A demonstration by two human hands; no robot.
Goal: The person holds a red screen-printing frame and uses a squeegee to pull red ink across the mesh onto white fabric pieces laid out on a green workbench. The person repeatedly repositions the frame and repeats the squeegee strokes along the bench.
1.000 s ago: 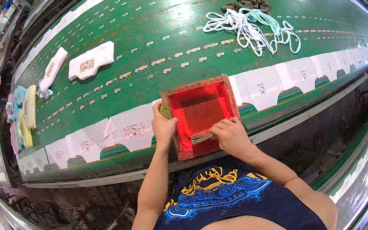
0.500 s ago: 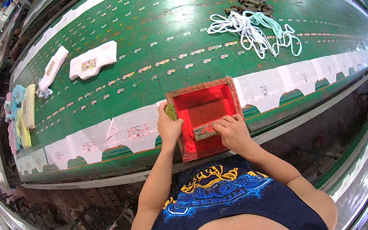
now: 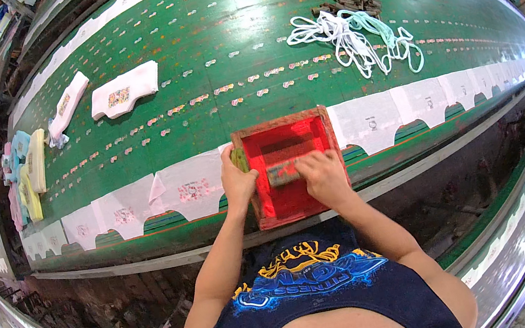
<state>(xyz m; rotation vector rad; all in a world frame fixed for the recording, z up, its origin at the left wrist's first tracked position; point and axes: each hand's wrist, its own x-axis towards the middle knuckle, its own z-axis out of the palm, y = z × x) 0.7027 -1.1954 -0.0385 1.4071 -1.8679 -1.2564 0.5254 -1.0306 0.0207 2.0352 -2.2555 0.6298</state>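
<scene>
A wooden screen-printing frame [image 3: 337, 151] with red ink on its mesh lies over the row of white fabric pieces [image 3: 191, 184] along the near edge of the green table. My left hand [image 3: 238, 180] is closed on the frame's left side, next to a green patch there. Inside the frame, my right hand [image 3: 325, 178] grips the worn handle of a squeegee [image 3: 283, 173]. The squeegee sits across the middle of the red mesh, its blade edge hidden. Fabric pieces left of the frame carry a red and dark print; those to the right show only a dark one.
Bundles of white and pale green cord [image 3: 354, 44] lie beyond the frame beside a dark heap [image 3: 350, 3]. Stacked pink fabric pieces [image 3: 125, 91] and coloured cloths [image 3: 36, 167] rest at left. A metal rail [image 3: 403, 175] runs along the table's near edge.
My right hand has pushed the squeegee away from me, toward the middle of the frame. My left hand keeps its hold on the frame's side. The whole view has shifted slightly.
</scene>
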